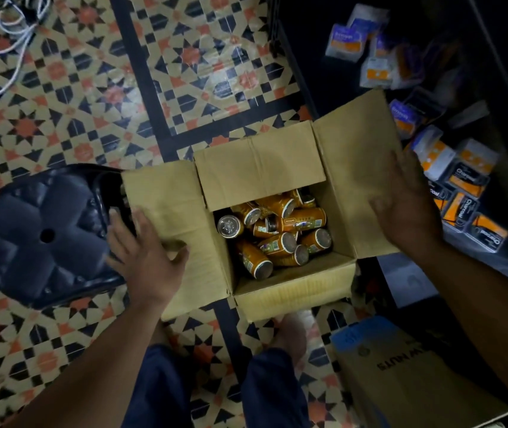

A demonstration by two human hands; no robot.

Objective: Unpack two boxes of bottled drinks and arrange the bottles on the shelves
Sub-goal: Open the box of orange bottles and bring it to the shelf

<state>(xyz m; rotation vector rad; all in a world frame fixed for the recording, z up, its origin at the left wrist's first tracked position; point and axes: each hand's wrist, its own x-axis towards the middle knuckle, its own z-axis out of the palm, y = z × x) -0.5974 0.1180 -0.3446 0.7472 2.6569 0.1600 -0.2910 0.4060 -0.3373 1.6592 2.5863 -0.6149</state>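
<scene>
An open cardboard box (293, 291) stands on the patterned floor right in front of my feet. Inside lie several orange drink containers (277, 230) with silver ends, jumbled on their sides. My left hand (146, 254) rests flat on the box's left flap (169, 211), fingers spread, pressing it outward. On the right flap (357, 156) lies my right hand (407, 205), palm down, fingers apart. Neither hand holds a drink. The far flap stands partly over the box's opening. To the right, a dark low shelf (323, 72) holds small packets.
A dark plastic stool (45, 236) sits just left of the box, touching my left fingers. A second, shut cardboard box (410, 381) lies at the lower right. White cables (5, 35) trail across the floor at top left. Orange and white packets (459, 180) crowd the shelf.
</scene>
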